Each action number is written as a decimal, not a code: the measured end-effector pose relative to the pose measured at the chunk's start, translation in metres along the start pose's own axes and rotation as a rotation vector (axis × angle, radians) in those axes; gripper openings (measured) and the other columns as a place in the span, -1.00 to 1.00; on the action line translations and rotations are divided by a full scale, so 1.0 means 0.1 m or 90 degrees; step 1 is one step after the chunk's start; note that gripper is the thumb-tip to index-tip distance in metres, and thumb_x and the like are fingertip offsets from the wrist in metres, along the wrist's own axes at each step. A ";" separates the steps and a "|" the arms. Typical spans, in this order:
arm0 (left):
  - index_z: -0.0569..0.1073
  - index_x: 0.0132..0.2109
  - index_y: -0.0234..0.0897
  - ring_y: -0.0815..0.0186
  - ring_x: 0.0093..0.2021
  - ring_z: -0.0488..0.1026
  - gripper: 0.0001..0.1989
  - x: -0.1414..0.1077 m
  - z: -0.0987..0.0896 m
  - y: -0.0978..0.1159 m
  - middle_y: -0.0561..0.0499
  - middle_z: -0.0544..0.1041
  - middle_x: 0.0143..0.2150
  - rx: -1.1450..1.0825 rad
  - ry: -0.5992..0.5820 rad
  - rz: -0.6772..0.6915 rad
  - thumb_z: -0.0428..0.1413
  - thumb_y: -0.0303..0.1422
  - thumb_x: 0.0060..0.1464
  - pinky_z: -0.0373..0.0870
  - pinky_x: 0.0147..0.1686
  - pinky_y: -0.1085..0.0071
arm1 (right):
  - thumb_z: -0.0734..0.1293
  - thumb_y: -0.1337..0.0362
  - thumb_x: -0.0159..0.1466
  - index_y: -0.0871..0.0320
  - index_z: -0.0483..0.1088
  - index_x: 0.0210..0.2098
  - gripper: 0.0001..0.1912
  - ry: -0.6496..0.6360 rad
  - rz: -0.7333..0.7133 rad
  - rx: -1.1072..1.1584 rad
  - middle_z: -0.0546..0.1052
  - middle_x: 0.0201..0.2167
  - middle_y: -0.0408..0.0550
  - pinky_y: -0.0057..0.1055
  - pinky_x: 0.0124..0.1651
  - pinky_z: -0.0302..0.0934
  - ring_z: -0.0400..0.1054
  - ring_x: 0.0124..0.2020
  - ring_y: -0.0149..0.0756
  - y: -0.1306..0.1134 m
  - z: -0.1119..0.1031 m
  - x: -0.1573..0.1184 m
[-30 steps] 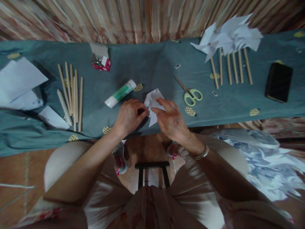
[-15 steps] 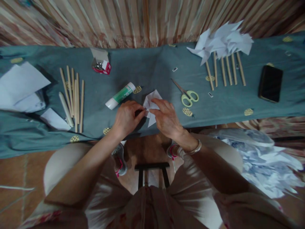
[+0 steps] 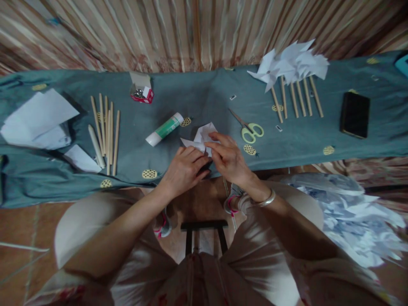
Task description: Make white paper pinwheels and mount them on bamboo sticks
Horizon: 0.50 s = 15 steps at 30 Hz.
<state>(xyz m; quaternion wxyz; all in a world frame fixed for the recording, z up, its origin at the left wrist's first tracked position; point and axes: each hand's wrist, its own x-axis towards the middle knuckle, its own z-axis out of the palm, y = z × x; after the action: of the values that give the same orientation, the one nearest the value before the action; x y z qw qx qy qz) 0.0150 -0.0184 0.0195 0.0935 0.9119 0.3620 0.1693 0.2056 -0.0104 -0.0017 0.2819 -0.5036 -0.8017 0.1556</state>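
A white paper pinwheel (image 3: 203, 133) with folded blades is between my two hands, near the front edge of the cloth-covered table. My left hand (image 3: 186, 166) is closed on its lower left side, fingers bent over the paper. With thumb and fingers my right hand (image 3: 228, 155) presses the pinwheel near its middle from the right. My fingers hide the lower part of the paper. Just beyond my left hand lies a white and green glue stick (image 3: 165, 129). Scissors (image 3: 248, 127) with light green handles rest beyond my right hand.
Several wooden sticks (image 3: 110, 134) and a stack of white paper (image 3: 38, 119) lie at the left. A small red box (image 3: 142, 94) stands open at the back. Finished pinwheels (image 3: 291, 66) on sticks and a black phone (image 3: 355, 114) are at the right. A bag of paper (image 3: 353, 221) sits below.
My left hand has moved slightly right and toward me, below the pinwheel. The pinwheel has turned, and a pointed blade now shows at its left. The view has shifted a little.
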 end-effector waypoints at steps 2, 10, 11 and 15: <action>0.52 -0.05 -0.32 0.11 -0.11 0.40 -0.78 -0.01 0.02 0.01 -0.13 0.57 -0.14 0.015 0.003 0.007 0.12 -0.31 0.24 0.24 -0.18 0.20 | 0.12 0.41 0.33 0.13 0.46 0.05 -0.60 0.023 0.016 -0.002 0.44 0.16 0.10 -0.03 0.19 0.24 0.30 0.18 -0.06 0.04 -0.02 0.02; 0.54 -0.08 -0.26 0.13 -0.12 0.43 -0.80 -0.01 -0.02 -0.02 -0.12 0.58 -0.16 0.013 0.016 -0.021 0.07 -0.30 0.27 0.29 -0.18 0.20 | 0.14 0.36 0.33 0.17 0.45 0.07 -0.61 0.049 0.050 -0.048 0.47 0.12 0.15 0.04 0.26 0.21 0.34 0.14 0.00 0.18 -0.05 0.06; 0.54 -0.08 -0.24 0.13 -0.12 0.43 -0.79 -0.02 -0.04 -0.04 -0.11 0.58 -0.16 0.006 0.027 -0.036 0.06 -0.28 0.28 0.30 -0.17 0.20 | 0.14 0.36 0.33 0.18 0.45 0.07 -0.61 0.054 0.049 -0.048 0.47 0.12 0.16 0.04 0.25 0.22 0.34 0.14 0.01 0.18 -0.05 0.06; 0.52 -0.01 -0.19 0.12 -0.04 0.44 -0.77 -0.04 -0.09 -0.20 -0.09 0.56 -0.08 -0.043 0.088 -0.140 0.07 -0.27 0.26 0.37 -0.04 0.16 | 0.16 0.36 0.32 0.15 0.46 0.04 -0.62 0.078 0.028 -0.045 0.51 0.09 0.12 0.03 0.22 0.26 0.38 0.10 -0.02 0.18 -0.04 0.04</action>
<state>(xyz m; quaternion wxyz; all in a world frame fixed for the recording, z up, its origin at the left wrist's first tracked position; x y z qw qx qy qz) -0.0036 -0.0059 0.0216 0.1168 0.8492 0.4595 0.2323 0.2194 0.0010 -0.0073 0.3089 -0.5391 -0.7769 0.1021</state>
